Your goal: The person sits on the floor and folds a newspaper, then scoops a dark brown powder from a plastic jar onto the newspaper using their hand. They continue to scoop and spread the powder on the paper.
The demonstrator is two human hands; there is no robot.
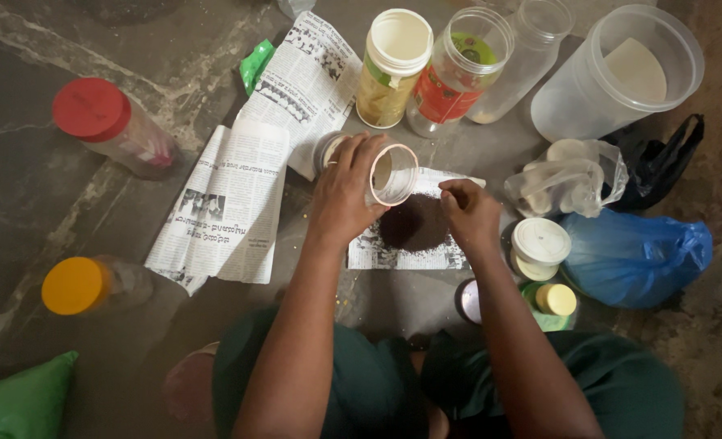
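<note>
Hands at a small clear jar over dark powder on newspaper.
Left hand clamped around tilted jar; right hand, fingers pinched together, rests at powder heap on paper sheet.

- Both bare forearms reach forward from the bottom of the view and lean toward each other, so the two hands sit near one another but apart.
- The left hand is seen from the back, wrist straight, knuckles up.
- Its fingers curl forward and downward in a closed grip around something held tilted on its side; the thumb is hidden beneath the hand.
- The right hand lies lower and slightly nearer the body, back of the hand up.
- Its fingers are bunched together and bent under, fingertips drawn toward the thumb in a pinch pointing down and to the left.
- Whether the pinch holds anything cannot be seen.
</note>
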